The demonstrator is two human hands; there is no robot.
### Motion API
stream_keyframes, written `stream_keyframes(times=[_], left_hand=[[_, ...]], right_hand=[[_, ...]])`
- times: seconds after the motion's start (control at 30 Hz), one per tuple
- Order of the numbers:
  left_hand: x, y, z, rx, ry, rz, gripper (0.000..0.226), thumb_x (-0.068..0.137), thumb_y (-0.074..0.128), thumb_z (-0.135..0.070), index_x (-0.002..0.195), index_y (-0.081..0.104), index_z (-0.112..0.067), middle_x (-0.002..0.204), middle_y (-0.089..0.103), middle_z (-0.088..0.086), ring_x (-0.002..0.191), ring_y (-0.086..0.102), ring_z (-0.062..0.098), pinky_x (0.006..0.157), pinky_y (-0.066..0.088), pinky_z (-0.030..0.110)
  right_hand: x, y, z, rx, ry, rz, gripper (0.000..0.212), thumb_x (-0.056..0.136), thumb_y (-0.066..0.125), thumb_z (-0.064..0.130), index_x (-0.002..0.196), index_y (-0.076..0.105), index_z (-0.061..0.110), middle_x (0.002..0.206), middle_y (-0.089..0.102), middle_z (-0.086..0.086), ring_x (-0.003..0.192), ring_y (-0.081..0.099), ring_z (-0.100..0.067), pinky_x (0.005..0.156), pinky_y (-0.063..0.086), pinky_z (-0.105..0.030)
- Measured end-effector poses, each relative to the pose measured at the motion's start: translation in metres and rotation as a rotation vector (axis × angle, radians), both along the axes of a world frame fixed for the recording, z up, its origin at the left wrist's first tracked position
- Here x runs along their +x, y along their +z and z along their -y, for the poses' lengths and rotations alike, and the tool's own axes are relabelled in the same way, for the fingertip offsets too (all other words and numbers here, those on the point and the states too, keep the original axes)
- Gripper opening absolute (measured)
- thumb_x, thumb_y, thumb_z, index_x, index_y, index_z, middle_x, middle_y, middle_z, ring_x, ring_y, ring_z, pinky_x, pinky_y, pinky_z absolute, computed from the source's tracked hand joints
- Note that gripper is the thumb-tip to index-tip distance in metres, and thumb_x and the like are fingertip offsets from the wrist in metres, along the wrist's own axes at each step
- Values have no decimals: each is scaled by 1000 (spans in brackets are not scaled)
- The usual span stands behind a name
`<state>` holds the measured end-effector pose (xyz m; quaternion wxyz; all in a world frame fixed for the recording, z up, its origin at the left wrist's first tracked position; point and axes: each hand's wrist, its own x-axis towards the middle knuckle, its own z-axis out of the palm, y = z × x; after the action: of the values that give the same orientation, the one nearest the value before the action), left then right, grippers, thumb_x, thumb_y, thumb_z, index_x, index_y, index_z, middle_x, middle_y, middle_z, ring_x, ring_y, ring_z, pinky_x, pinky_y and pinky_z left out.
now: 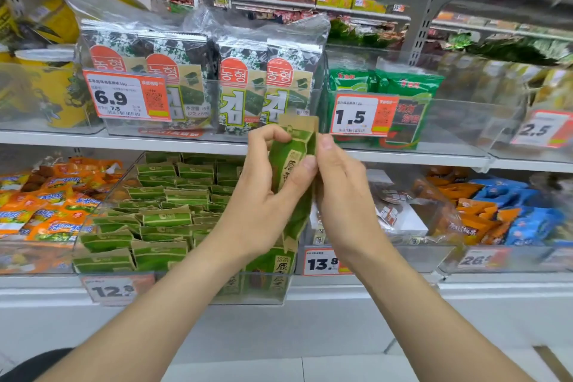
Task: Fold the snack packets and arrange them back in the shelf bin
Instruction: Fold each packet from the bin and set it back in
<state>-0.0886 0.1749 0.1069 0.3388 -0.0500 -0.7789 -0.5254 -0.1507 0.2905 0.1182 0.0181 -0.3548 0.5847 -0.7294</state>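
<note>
A green snack packet (293, 161) with a tan top edge is held upright in front of the shelves, between both hands. My left hand (263, 195) wraps its left side, thumb pressed on the front. My right hand (341, 192) pinches its right edge. Below and to the left, a clear shelf bin (183, 285) holds several folded green packets (164, 217) in rows, with a few unfolded ones standing at its front right. The packet's lower part is hidden behind my left hand.
The upper shelf carries large seaweed packs (204, 80) and green packets (387, 96) behind price tags 6.9 and 1.5. Orange snack packets (46, 205) fill the bin at left; brown, orange and blue packets (483, 208) lie in bins at right. Price tags hang along the shelf edge.
</note>
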Motion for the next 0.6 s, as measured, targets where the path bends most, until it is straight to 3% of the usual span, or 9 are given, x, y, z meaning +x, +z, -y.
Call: stream_keyframes(times=[0.07, 0.17, 0.27, 0.4, 0.5, 0.6], left_hand=[[1, -3, -1, 8, -6, 13, 38, 103, 54, -43, 132, 36, -26, 122, 52, -17, 111, 56, 1, 95, 43, 17], [2, -5, -2, -8, 7, 33, 34, 105, 48, -43, 132, 36, -25, 133, 49, -11, 129, 47, 1, 107, 40, 22], [-2, -3, -5, 56, 7, 22, 22, 104, 48, -37, 120, 40, -24, 110, 49, -31, 110, 49, -7, 96, 41, 18], [-4, -2, -11, 240, -76, 30, 18, 104, 47, -27, 100, 46, -10, 82, 54, -11, 76, 49, 11, 71, 42, 33], [-2, 1, -7, 417, -160, 73, 17, 107, 53, -18, 96, 49, -5, 75, 55, -4, 68, 50, 11, 61, 41, 28], [0, 2, 1, 504, -275, 71, 7, 104, 59, -17, 98, 57, -14, 86, 60, 2, 73, 55, 11, 64, 47, 23]], right_hand=[[2, -2, 0, -18, 96, 62, 38, 111, 40, 34, 123, 72, 17, 123, 74, -15, 122, 67, -23, 111, 50, -49], [2, -3, 1, -54, 94, 130, 33, 107, 53, 30, 124, 73, 9, 125, 71, -25, 118, 64, -26, 115, 45, -61], [0, -5, 2, -151, 50, 338, 34, 103, 66, 24, 128, 72, 2, 128, 73, -20, 126, 66, -30, 115, 48, -50], [2, -7, 5, -172, -9, 500, 32, 105, 63, 21, 114, 73, -7, 107, 74, -25, 96, 66, -29, 80, 54, -36], [1, -7, 7, -154, -33, 428, 31, 107, 61, 24, 109, 77, -3, 109, 75, -29, 94, 67, -29, 88, 56, -47], [-1, -6, 7, -127, -69, 338, 30, 107, 62, 28, 105, 79, 3, 108, 76, -29, 95, 67, -28, 99, 53, -62]])
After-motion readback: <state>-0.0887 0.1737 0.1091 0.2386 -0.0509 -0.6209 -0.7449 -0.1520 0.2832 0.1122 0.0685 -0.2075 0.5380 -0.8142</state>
